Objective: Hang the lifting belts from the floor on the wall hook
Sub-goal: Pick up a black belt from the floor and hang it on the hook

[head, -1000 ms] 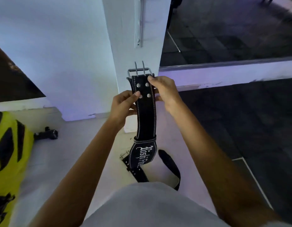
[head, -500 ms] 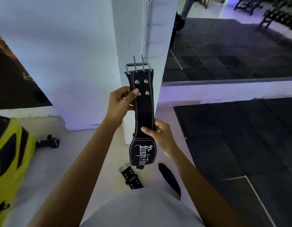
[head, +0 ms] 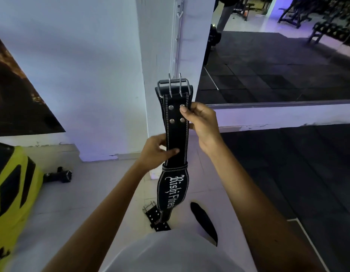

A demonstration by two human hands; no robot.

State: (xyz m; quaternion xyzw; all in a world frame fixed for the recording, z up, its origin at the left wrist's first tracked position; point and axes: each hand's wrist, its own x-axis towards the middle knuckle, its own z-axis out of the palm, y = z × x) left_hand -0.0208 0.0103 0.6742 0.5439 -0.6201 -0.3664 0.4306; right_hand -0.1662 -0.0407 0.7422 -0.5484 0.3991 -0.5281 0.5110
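I hold a black leather lifting belt (head: 177, 134) upright in front of a white pillar, its steel two-prong buckle on top. My right hand (head: 201, 122) pinches the belt by the rivets just under the buckle. My left hand (head: 156, 152) grips the strap lower down, above the white-lettered wide part. A metal hook rail (head: 178, 36) runs up the pillar, with a hook (head: 180, 13) near its top, well above the buckle. A second black belt (head: 203, 220) lies on the floor below, partly hidden by my shirt.
A yellow and black object (head: 11, 185) sits at the left edge, with a small black dumbbell (head: 58, 174) beside it on the light floor. A big wall mirror (head: 278, 61) fills the right, above dark rubber flooring (head: 297, 173).
My right hand went from the belt's lower part up to the rivets under the buckle. My left hand slid down from the rivets to mid-strap. The view tilted up, showing more of the rail.
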